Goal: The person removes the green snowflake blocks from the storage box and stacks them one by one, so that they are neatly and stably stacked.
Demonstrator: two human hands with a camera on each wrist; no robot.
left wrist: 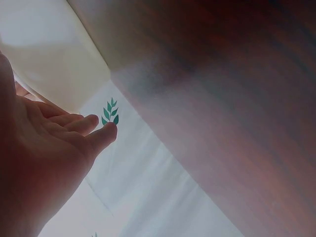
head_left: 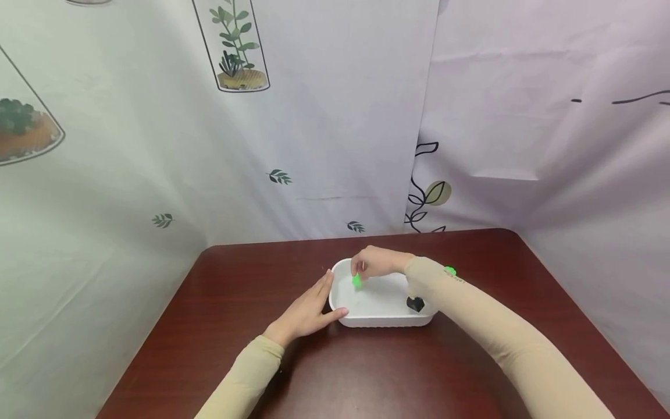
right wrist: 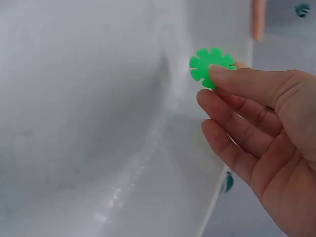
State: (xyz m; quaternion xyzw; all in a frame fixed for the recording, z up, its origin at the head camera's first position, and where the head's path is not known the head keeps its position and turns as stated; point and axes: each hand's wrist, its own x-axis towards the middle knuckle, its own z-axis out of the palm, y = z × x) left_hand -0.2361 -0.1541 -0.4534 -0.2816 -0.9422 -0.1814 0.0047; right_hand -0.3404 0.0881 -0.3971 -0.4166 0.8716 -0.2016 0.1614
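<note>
A white tray (head_left: 374,302) with rounded corners stands on the table. My right hand (head_left: 376,261) reaches over its left part and pinches a bright green notched plastic disc (head_left: 357,281) between thumb and fingers. In the right wrist view, the disc (right wrist: 212,65) shows slots all round its edge. My left hand (head_left: 309,311) touches the tray's left end, thumb spread from straight fingers. A black object (head_left: 415,304) lies inside the tray at the right, partly hidden by my right sleeve; its kind is unclear. The left wrist view shows only my left hand (left wrist: 54,133) from the palm side.
Another green piece (head_left: 450,271) shows just past my right sleeve, mostly covered by it. The dark red-brown table (head_left: 251,273) ends at white cloth walls (head_left: 335,116) printed with plants. My right forearm crosses over the tray's right end.
</note>
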